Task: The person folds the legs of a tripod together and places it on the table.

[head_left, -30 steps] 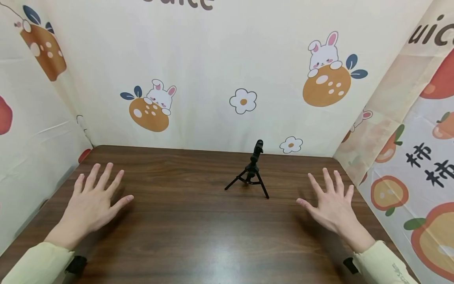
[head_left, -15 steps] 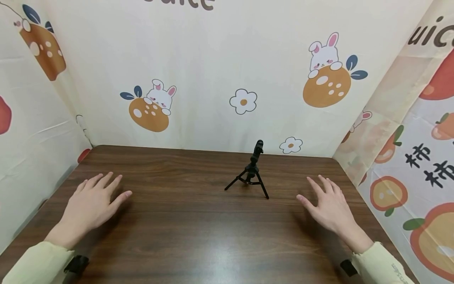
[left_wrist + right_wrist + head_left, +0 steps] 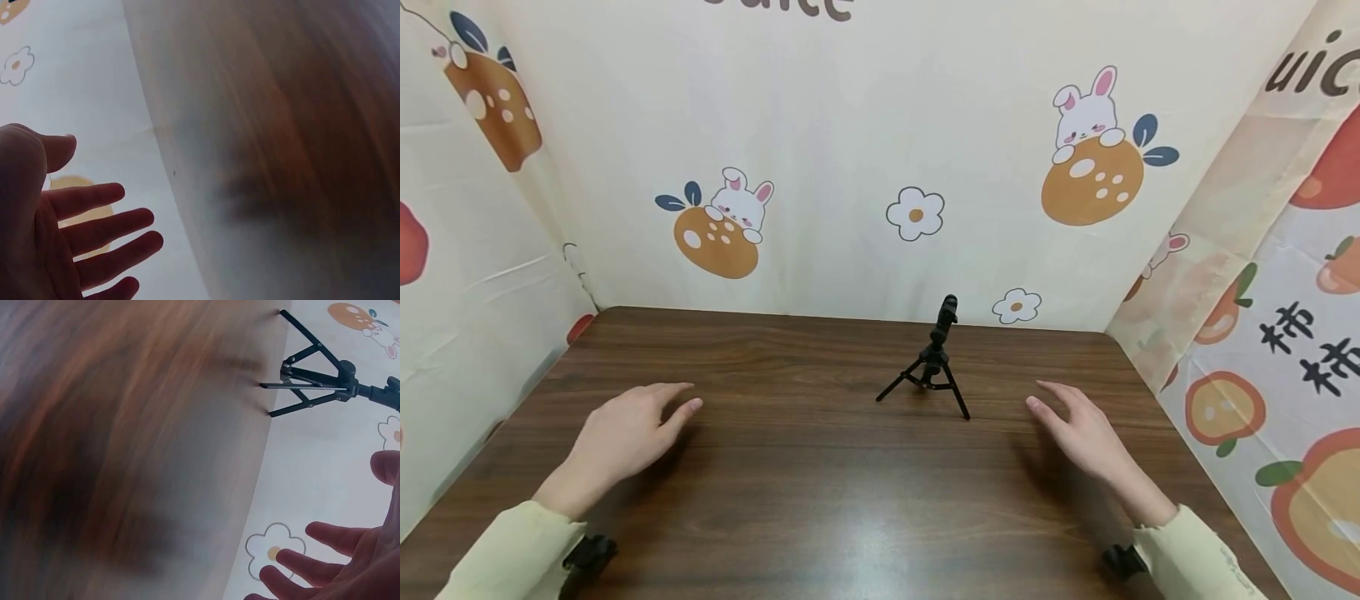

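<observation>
One tripod [image 3: 933, 358]: small, black, standing on three splayed legs toward the rear of the table [image 3: 820, 492], between the two hands and closer to the right; I note its upper column leaning slightly to the right. One left hand [image 3: 625, 429]: above the left part of the table, well apart from the tripod, fingers extended with slim gaps between them, thumb held away. One right hand [image 3: 1084, 433]: above the right part, also apart from the tripod, fingers parted and gently bent, thumb stretched off to the side. Two sleeves [image 3: 520, 546], pale yellow-green, each with a black piece at the cuff. One table, dark brown, wood-grained, each hand casting a soft shadow on it. One backdrop [image 3: 827, 117] behind the table, off-white, printed with rabbits on orange fruit and outlined flowers. One side panel [image 3: 1315, 333] on the right, printed with fruit and dark lettering.
</observation>
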`<state>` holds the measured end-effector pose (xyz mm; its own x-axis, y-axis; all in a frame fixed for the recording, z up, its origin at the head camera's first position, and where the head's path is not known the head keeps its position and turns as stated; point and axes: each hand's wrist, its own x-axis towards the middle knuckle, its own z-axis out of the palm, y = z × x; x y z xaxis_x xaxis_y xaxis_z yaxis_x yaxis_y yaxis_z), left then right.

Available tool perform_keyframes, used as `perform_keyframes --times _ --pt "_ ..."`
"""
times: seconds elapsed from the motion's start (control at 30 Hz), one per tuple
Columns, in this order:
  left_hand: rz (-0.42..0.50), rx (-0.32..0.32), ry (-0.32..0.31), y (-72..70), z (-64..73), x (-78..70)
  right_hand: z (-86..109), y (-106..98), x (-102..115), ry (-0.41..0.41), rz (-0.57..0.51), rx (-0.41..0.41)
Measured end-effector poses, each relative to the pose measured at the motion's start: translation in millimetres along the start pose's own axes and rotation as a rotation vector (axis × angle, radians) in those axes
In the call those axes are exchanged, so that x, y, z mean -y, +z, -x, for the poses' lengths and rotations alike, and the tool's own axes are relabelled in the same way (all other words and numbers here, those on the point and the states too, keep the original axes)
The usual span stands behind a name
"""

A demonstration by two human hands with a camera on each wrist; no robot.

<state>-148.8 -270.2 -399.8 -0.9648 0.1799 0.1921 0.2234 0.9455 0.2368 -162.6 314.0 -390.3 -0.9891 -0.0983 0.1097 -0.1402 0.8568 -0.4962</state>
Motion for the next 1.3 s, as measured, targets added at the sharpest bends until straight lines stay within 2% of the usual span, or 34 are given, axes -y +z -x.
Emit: perform_keyframes --times 0.17,0.43,0.67,0.93,1.3 --pt "0.101 0.016 0.013 6.2 -8.0 -12.2 -1.0 2 8 0.026 -0.053 0.01" --pt "0.337 0.06 0.068 14.5 -26.9 -28.3 -2.0 5 21 0.009 -0.126 0.0" --pt "0.57 0.168 0.13 29.1 -50.2 -34.7 -8.5 9 30 -0.024 -0.229 -0.013" --pt "0.667 0.19 0.154 41.5 -76.6 -65.9 -21.8 14 42 -0.088 -0.283 -0.026" --pt "0.766 0.189 0.185 61.3 -103.1 -113.8 -40.7 20 64 -0.172 -0.338 -0.043"
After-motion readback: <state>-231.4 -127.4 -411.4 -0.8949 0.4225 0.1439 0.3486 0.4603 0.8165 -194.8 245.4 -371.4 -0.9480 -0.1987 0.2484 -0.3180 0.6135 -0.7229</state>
